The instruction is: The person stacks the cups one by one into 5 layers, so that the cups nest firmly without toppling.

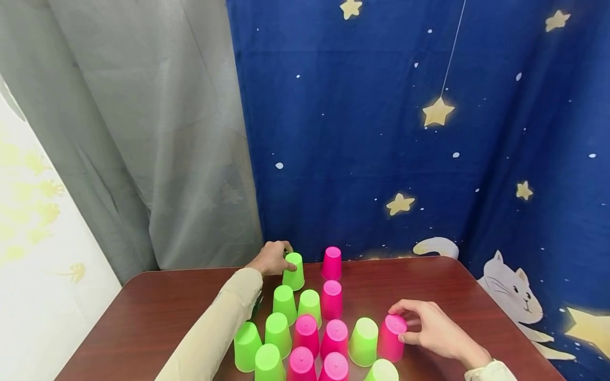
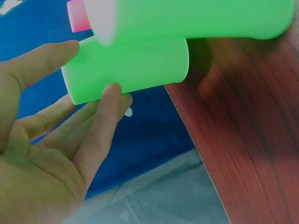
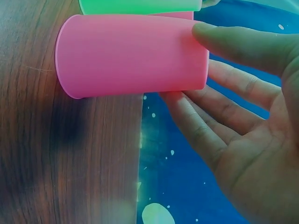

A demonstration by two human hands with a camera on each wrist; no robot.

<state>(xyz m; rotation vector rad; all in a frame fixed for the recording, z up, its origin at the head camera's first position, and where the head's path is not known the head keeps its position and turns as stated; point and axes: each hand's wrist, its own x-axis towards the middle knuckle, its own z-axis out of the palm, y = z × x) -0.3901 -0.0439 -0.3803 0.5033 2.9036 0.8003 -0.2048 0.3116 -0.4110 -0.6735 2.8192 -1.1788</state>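
At the back of the table, my left hand point(image 1: 273, 259) pinches an upside-down green cup point(image 1: 294, 276) between thumb and fingers. That green cup point(image 2: 131, 67) fills the middle of the left wrist view, the thumb on one side and fingertips on the other. On the right, my right hand point(image 1: 436, 328) holds an upside-down pink cup point(image 1: 390, 343) near its base. The right wrist view has the thumb across the pink cup point(image 3: 131, 56) and fingers beneath. Beside it stands a green cup point(image 1: 364, 343). One pink cup point(image 1: 332, 264) stands right of the left hand's cup.
Several more upside-down green and pink cups stand close together toward the front middle, among them a green cup point(image 1: 247, 346) and a pink cup point(image 1: 306, 334). The brown wooden table point(image 1: 157, 312) ends at a blue star-patterned curtain point(image 1: 343, 132) and a grey curtain point(image 1: 190, 132).
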